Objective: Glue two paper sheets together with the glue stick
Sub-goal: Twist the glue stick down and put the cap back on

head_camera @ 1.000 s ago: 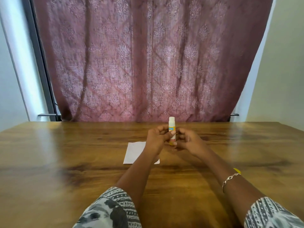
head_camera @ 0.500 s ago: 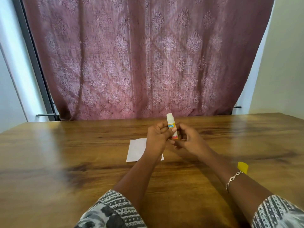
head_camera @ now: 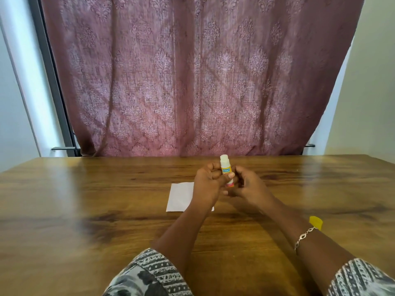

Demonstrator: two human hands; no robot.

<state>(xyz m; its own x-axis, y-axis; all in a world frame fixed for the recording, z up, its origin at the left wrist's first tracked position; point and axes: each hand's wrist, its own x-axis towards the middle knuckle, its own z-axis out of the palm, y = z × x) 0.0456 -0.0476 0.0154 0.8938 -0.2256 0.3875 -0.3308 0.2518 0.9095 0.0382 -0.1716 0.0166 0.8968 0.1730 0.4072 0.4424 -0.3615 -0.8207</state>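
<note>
Item: glue stick (head_camera: 226, 169), uncapped, white tip up, held nearly upright above the far right corner of the paper sheet (head_camera: 180, 196), clear of the table (head_camera: 85, 210). Left hand (head_camera: 207, 185): over the sheet's right part, fingers curled round the stick's barrel, thumb across its yellow label. Right hand (head_camera: 246, 185): just right of the sheet, fingers curled in on the stick's lower pink end. The sheet itself, white, lay flat on the wood, its right edge hidden under the left forearm. Yellow cap (head_camera: 316, 222): on the table, well right of the sheet and nearer the person, beside a bracelet (head_camera: 303, 237). Patterned curtain (head_camera: 198, 77): beyond the sheet, behind the table's far edge.
</note>
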